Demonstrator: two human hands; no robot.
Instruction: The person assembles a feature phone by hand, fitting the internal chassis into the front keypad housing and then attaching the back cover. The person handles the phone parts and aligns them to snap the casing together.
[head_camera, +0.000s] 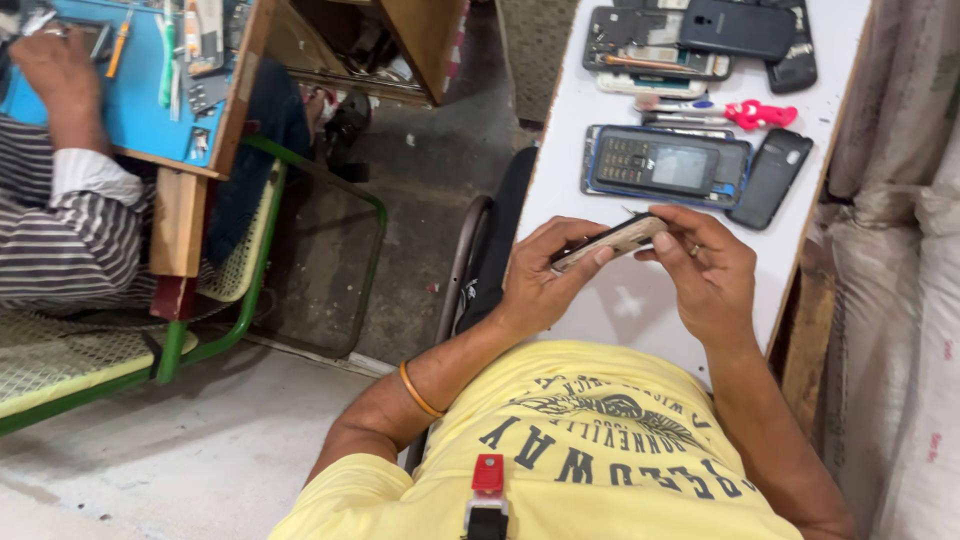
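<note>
Both hands grip one slim beige phone (608, 241) at frame centre above the white counter (640, 300), left hand (545, 275) wrapped round its lower end, right hand (705, 270) pinching the upper end, keypad phone (665, 165) and pink screwdriver (745, 113) lying further up.

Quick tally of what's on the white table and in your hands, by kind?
Keypad phone in a blue frame: 1
Loose black back covers: 2
Opened phone bodies at the far end: 2, roughly; they overlap
Pink-handled tool: 1
Phone held in both hands: 1
Total: 7
</note>
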